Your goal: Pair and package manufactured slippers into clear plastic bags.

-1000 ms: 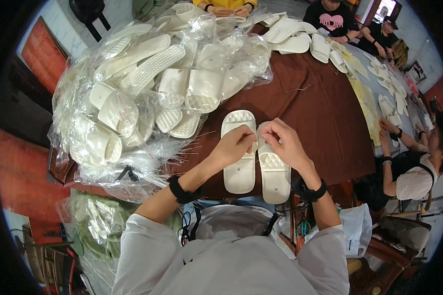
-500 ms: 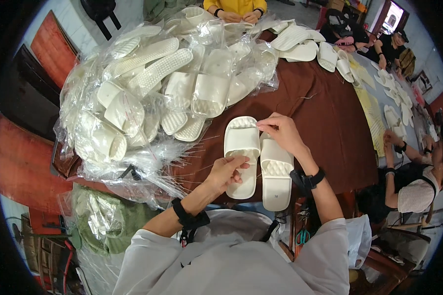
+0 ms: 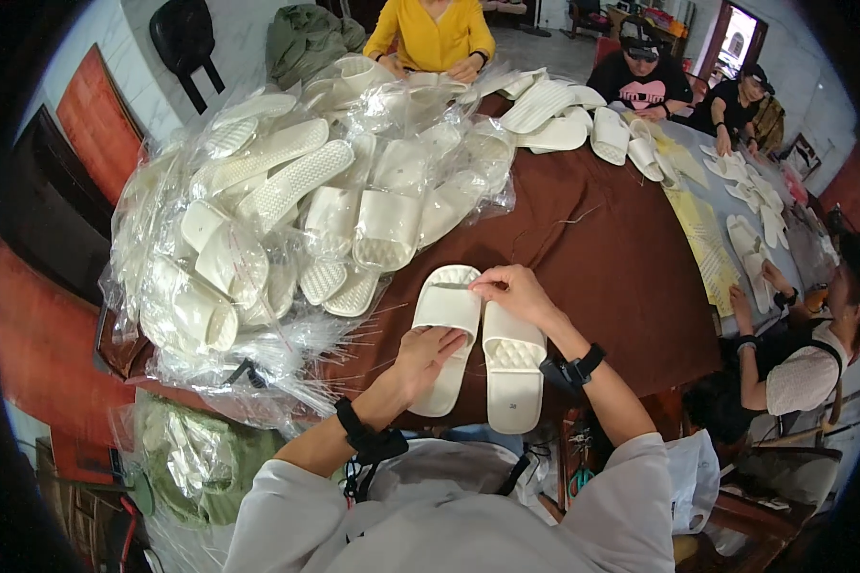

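Note:
Two white slippers lie side by side on the brown cloth in front of me, toes pointing away. On the left slipper [image 3: 449, 306], my left hand [image 3: 424, 359] rests with fingers stretched toward the strap's near opening, some fingertips hidden there. My right hand [image 3: 514, 292] pinches at the toe-side edge of the same strap, its fingertips pressed together at the right corner. Under that hand sits the right slipper [image 3: 515, 387], its footbed bare and its strap partly covered. Both of my wrists carry black bands.
A large heap of white slippers in clear plastic bags [image 3: 387, 224] fills the left of the brown cloth [image 3: 602, 286]. More loose slippers [image 3: 554, 110] line the far edge. A person in yellow [image 3: 430, 38] sits opposite; others work at the grey table [image 3: 726, 205] on the right. Scissors [image 3: 579, 480] hang low.
My left fingers have straightened and moved to the strap's near opening. My right hand still pinches at the strap's toe-side edge. The view has tilted up, showing more of the far side.

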Tool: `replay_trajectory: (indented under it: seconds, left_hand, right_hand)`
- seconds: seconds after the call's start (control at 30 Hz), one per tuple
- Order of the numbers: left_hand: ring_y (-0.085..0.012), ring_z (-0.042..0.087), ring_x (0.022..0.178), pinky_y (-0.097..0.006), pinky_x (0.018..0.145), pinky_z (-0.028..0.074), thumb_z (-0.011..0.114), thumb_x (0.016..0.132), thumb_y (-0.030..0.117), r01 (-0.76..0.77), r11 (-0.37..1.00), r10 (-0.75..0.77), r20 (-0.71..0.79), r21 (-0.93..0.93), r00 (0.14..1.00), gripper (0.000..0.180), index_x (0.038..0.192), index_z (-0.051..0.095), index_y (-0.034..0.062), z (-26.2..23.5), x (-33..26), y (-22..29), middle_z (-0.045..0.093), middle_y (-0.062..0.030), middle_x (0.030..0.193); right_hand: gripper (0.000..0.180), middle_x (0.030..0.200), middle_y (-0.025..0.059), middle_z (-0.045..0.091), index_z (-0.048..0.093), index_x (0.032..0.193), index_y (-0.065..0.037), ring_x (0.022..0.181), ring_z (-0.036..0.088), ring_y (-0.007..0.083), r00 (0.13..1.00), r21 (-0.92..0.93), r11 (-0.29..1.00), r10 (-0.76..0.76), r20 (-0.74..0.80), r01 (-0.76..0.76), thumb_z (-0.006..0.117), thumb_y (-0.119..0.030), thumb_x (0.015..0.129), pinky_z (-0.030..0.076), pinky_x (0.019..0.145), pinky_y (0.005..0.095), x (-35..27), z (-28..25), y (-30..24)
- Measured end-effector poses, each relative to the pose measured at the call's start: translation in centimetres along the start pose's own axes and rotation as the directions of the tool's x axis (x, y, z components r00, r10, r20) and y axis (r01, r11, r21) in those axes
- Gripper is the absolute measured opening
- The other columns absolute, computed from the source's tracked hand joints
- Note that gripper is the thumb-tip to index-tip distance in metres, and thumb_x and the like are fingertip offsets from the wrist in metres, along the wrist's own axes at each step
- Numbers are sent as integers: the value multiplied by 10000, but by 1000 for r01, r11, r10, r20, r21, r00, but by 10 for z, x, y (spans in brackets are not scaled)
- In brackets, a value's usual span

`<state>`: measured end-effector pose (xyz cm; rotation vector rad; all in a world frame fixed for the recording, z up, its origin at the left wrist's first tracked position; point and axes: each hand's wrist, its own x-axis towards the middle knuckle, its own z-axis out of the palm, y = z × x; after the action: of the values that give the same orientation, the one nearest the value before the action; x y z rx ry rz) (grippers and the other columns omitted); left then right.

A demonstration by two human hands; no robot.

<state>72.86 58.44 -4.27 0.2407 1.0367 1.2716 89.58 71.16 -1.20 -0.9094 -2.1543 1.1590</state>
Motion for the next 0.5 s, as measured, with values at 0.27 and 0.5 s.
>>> replay_trajectory:
  seconds: [0.27, 0.5]
  left_hand:
    - [-208, 576, 942, -303, 768, 469, 438, 792, -143, -91, 936, 26, 191, 340, 981, 305, 1061, 538, -37, -11, 7, 6, 584, -116, 1029]
    - [-231, 572, 913, -345, 821, 457, 516, 728, -163, 162, 984, -141, 240, -71, 961, 366, 1077, 510, -51, -22, 21, 3, 566, -118, 990]
  right_hand:
    - [151, 847, 86, 695, 684, 939, -19, 787, 637, 131, 999, 84, 996, -4, 47, 0, 659, -113, 822, 489, 724, 280, -8, 2, -1]
    - [191, 884, 99, 692, 666, 1010, -25, 798, 628, 149, 996, 128, 991, 20, 91, -32, 621, -111, 845, 484, 718, 291, 0, 6, 6]
